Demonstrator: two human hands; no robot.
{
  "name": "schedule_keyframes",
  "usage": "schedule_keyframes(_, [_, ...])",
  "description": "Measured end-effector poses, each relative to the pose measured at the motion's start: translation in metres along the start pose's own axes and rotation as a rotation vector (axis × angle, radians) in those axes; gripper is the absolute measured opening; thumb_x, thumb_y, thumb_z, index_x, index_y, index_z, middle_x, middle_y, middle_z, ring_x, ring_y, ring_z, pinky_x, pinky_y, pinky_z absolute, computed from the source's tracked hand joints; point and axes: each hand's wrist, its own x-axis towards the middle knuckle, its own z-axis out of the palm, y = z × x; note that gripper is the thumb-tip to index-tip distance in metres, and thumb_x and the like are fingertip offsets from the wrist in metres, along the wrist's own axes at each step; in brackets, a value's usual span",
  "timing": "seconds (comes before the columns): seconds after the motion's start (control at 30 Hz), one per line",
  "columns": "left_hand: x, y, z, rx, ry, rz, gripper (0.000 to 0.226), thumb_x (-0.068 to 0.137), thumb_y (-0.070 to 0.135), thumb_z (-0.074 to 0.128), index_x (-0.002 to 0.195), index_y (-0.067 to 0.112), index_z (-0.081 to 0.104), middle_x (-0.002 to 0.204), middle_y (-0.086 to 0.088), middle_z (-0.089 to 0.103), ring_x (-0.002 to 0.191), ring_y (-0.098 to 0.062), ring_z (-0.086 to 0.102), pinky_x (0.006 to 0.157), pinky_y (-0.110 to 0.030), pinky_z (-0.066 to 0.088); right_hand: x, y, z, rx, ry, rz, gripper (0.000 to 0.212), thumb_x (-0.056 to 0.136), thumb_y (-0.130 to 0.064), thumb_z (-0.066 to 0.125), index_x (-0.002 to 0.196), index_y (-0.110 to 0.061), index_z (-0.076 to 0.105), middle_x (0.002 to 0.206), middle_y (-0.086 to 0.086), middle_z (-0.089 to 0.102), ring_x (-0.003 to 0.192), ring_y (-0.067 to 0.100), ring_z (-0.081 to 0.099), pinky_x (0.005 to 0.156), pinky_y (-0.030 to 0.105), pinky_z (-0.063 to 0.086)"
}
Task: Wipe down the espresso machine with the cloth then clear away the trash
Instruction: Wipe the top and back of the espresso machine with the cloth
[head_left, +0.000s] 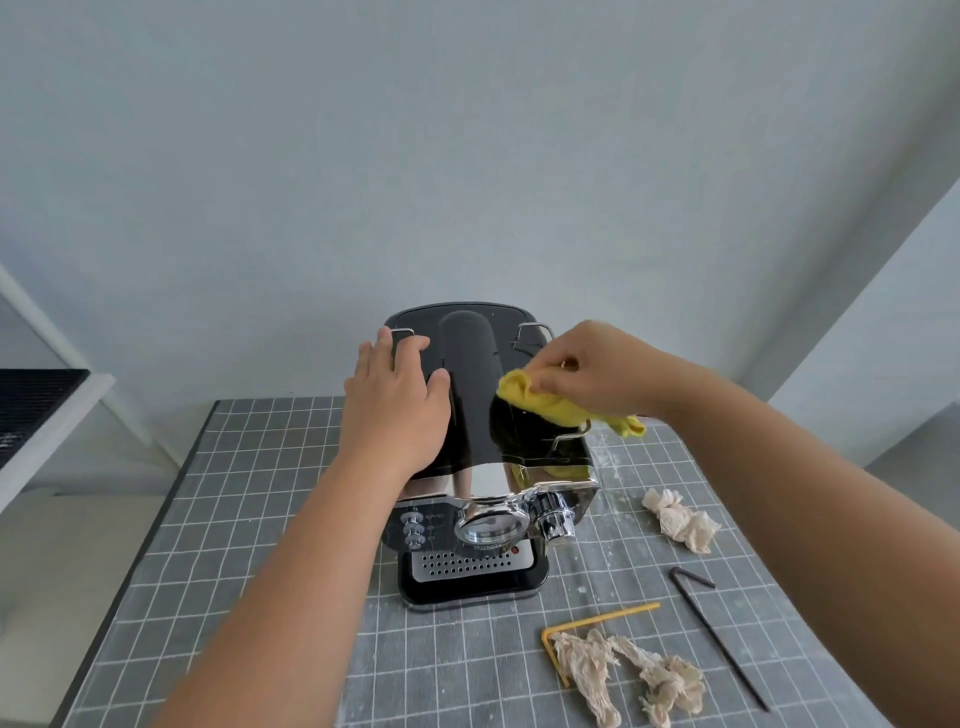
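While left hand (397, 397) steadies machine (478, 447), cloth (550, 402) gripped

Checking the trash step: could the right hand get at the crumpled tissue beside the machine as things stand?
Probably not straight away: the right hand grips the yellow cloth on the machine. The tissue lies uncovered on the table below that arm, so the path itself looks free.

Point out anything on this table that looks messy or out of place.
Litter lies to the right of the espresso machine: one crumpled tissue by its side, a larger crumpled tissue wad nearer the camera, a bent yellow straw and a bent black straw. Pale powdery specks dust the checked tablecloth there.
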Motion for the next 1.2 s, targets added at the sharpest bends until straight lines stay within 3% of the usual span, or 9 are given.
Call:
schedule_keyframes(0.07, [-0.002,0.002,-0.001,-0.003,-0.008,-0.011,0.046,0.101,0.035,0.033,0.145,0.024,0.031,0.163,-0.008,0.009,0.150,-0.025,0.002,0.120,-0.049,0.011,0.009,0.000,-0.017,0.130,0.225,0.026,0.019,0.090,-0.024,0.061,0.093,-0.014,0.077,0.071,-0.013,0.068,0.064,0.009,0.061,0.063,0.017,0.050])
schedule_keyframes(0.13, [-0.003,0.004,-0.003,-0.004,-0.005,-0.018,0.046,0.101,0.035,0.032,0.146,0.024,0.031,0.163,-0.007,0.008,0.150,-0.025,0.002,0.120,-0.049,0.010,0.032,-0.002,-0.034,0.153,0.463,0.053,0.023,0.090,-0.023,0.058,0.093,-0.007,0.074,0.082,0.007,0.073,0.079,0.025,0.066,0.074,0.032,0.054])
schedule_keyframes(0.2, [-0.004,0.005,-0.004,-0.009,-0.008,-0.024,0.046,0.101,0.035,0.032,0.146,0.025,0.030,0.163,-0.006,0.007,0.150,-0.025,0.001,0.121,-0.049,0.009,0.060,-0.005,-0.041,0.074,0.537,0.072,0.024,0.090,-0.022,0.054,0.095,-0.007,0.073,0.093,0.015,0.071,0.089,0.030,0.064,0.075,0.034,0.051])
schedule_keyframes(0.4, [-0.003,0.002,-0.003,-0.013,0.003,-0.026,0.046,0.101,0.036,0.033,0.145,0.025,0.031,0.163,-0.006,0.009,0.150,-0.024,0.003,0.120,-0.049,0.012,0.117,0.001,-0.002,-0.273,0.127,-0.046,0.029,0.092,-0.025,0.051,0.114,-0.026,0.069,0.115,0.000,0.066,0.108,0.023,0.059,0.091,0.036,0.049])
schedule_keyframes(0.57, [-0.003,0.002,-0.003,-0.014,-0.008,-0.022,0.046,0.101,0.036,0.032,0.146,0.026,0.030,0.163,-0.006,0.007,0.150,-0.024,0.001,0.121,-0.046,0.008,0.126,0.005,-0.005,-0.261,0.117,0.015,0.028,0.089,-0.025,0.056,0.113,-0.023,0.070,0.122,0.000,0.066,0.112,0.022,0.059,0.093,0.033,0.050])
schedule_keyframes(0.8, [-0.004,0.002,-0.004,-0.022,-0.009,-0.013,0.046,0.101,0.035,0.033,0.146,0.024,0.030,0.163,-0.008,0.006,0.150,-0.025,0.001,0.121,-0.044,0.008,0.121,0.031,-0.024,-0.371,0.088,0.160,0.024,0.084,-0.016,0.056,0.098,-0.005,0.073,0.109,0.015,0.071,0.107,0.031,0.063,0.088,0.040,0.055])
schedule_keyframes(0.9, [-0.003,0.002,-0.002,-0.039,0.006,-0.008,0.046,0.101,0.035,0.034,0.146,0.024,0.031,0.163,-0.008,0.007,0.150,-0.025,0.002,0.121,-0.044,0.009,0.126,0.005,-0.015,-0.250,0.118,0.054,0.023,0.088,-0.021,0.060,0.106,-0.015,0.073,0.114,0.004,0.070,0.109,0.022,0.061,0.088,0.027,0.047])
schedule_keyframes(1.07, [-0.004,0.001,-0.002,-0.058,0.033,-0.022,0.046,0.101,0.032,0.036,0.145,0.023,0.030,0.162,-0.010,0.009,0.150,-0.026,0.005,0.120,-0.046,0.012,0.143,-0.048,0.026,-0.177,-0.014,-0.166,0.027,0.090,-0.029,0.061,0.114,-0.025,0.071,0.121,-0.004,0.065,0.112,0.014,0.056,0.089,0.024,0.042])
schedule_keyframes(1.2, [-0.004,-0.002,-0.002,-0.066,0.027,-0.029,0.047,0.101,0.033,0.035,0.146,0.023,0.027,0.162,-0.009,0.009,0.150,-0.025,0.004,0.121,-0.045,0.010,0.148,-0.036,0.018,-0.144,-0.017,-0.164,0.025,0.088,-0.025,0.063,0.112,-0.026,0.072,0.123,-0.003,0.063,0.114,0.014,0.054,0.091,0.022,0.039])
